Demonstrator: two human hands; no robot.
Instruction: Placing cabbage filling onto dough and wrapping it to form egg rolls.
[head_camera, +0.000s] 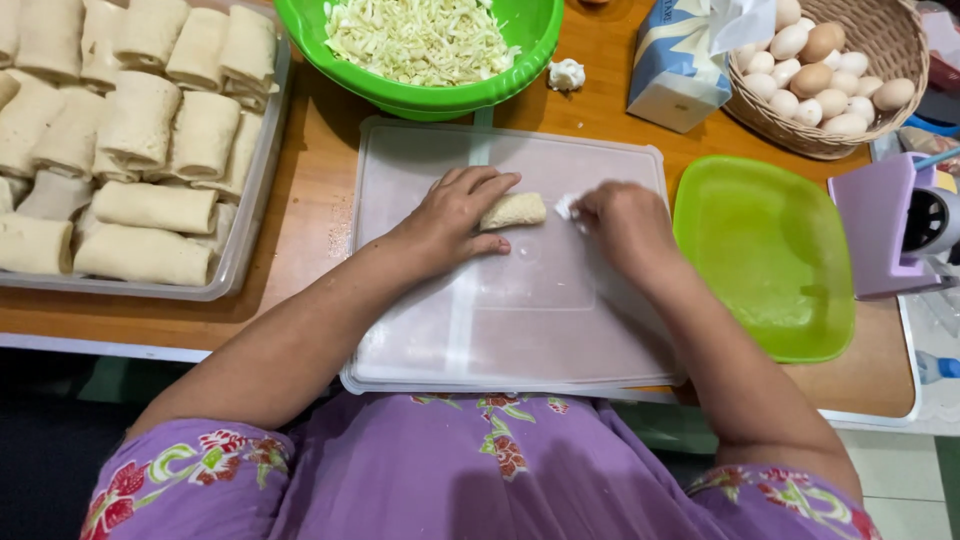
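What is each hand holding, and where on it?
The left hand presses the roll at its left end; the right hand pinches a white scrap by the roll's right end.

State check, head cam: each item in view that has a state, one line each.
left hand: on the roll, fingers curled over it
right hand: closed at the roll's end
roll: rolled up, lying on the translucent lid
translucent lid: flat on the table
green bowl: full of shredded cabbage
green plate: holds nothing
tray: stacked with finished rolls
basket: holds eggs
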